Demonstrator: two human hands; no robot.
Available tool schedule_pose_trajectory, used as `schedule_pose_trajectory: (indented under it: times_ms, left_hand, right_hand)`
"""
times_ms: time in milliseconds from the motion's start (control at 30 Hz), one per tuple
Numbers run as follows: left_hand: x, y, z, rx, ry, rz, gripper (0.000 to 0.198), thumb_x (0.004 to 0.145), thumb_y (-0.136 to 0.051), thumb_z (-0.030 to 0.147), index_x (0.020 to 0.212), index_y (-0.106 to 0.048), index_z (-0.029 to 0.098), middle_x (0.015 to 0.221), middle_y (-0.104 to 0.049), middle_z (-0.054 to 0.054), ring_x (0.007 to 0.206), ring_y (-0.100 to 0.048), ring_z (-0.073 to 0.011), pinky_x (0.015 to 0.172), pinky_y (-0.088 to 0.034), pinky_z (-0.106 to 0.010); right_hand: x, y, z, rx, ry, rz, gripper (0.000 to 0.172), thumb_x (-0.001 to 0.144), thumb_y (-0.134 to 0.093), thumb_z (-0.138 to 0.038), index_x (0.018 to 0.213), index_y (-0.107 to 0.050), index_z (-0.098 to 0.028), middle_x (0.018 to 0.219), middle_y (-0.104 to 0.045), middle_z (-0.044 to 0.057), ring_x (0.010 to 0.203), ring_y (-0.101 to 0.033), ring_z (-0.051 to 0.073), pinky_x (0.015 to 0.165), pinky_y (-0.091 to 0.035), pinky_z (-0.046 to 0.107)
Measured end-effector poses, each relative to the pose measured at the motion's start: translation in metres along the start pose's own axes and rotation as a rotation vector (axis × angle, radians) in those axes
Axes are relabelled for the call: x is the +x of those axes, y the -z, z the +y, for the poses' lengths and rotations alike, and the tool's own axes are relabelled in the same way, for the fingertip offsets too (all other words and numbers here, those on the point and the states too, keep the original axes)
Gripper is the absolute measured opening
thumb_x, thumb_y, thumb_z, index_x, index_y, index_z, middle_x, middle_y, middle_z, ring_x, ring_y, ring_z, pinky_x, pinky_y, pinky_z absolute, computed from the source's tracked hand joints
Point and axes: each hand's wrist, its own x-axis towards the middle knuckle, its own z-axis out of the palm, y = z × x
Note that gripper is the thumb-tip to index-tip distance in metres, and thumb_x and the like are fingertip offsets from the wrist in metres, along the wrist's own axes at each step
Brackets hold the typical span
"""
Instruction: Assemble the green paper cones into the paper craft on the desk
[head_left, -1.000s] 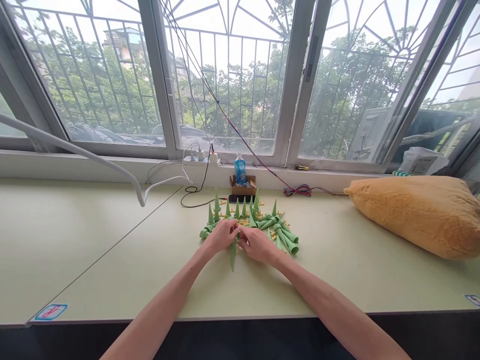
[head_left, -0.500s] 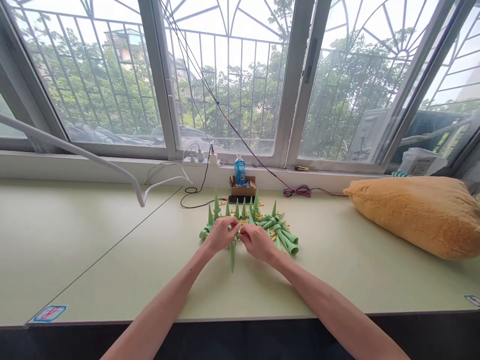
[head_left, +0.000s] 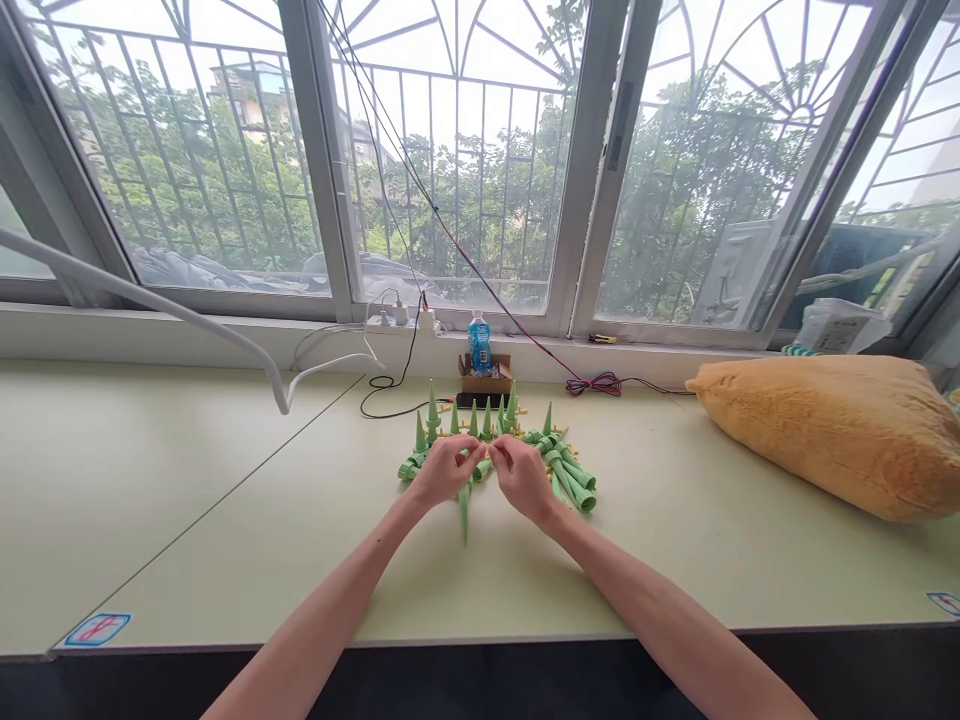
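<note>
My left hand is closed around the top of a green plastic watering spike, whose tapered point hangs down toward me. Thumb and fingertips of my right hand are pinched together close to the left fingertips; whatever small part sits between them is too hidden to name. Behind both hands stand several green cone-shaped spikes, tips up, with small yellow valves among them. To the right of my right hand, more green spikes lie in a loose heap.
A small cardboard box with a blue bottle stands behind the spikes, with a dark phone before it. A tan plush cushion lies right. Cables run along the back, and a white curved arm reaches in from the left.
My right hand has turned slightly, its fingertips rising a little and moving right, away from the left fingertips. My left hand and the spike stay nearly still.
</note>
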Motion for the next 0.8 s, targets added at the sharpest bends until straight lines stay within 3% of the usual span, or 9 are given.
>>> schedule_pose_trajectory:
  times_ms: [267,800]
  left_hand:
    - [-0.0018,-0.0008,0.0046,-0.100,0.036,-0.088,0.035,0.088,-0.050,0.044,0.073,-0.058,0.014,0.069,-0.051,0.001,0.044,-0.024,-0.0021,0.040,-0.021,-0.020]
    - [-0.0032,-0.0015,0.0057,-0.174,0.012,-0.142,0.033,0.087,-0.051,0.045,0.080,-0.061,0.014,0.073,-0.054,0.000,0.048,-0.027,-0.0040,0.044,-0.024,-0.020]
  right_hand:
    - [-0.0002,-0.0002,0.0015,-0.005,-0.018,0.065,0.029,0.097,-0.037,-0.033,0.080,-0.056,-0.019,0.067,-0.058,0.000,0.057,-0.048,0.013,0.059,-0.034,0.022]
    - [-0.0001,-0.0002,0.0015,0.034,-0.036,0.102,0.030,0.098,-0.036,-0.034,0.080,-0.055,-0.019,0.067,-0.058,0.000,0.056,-0.046,0.013,0.057,-0.032,0.022]
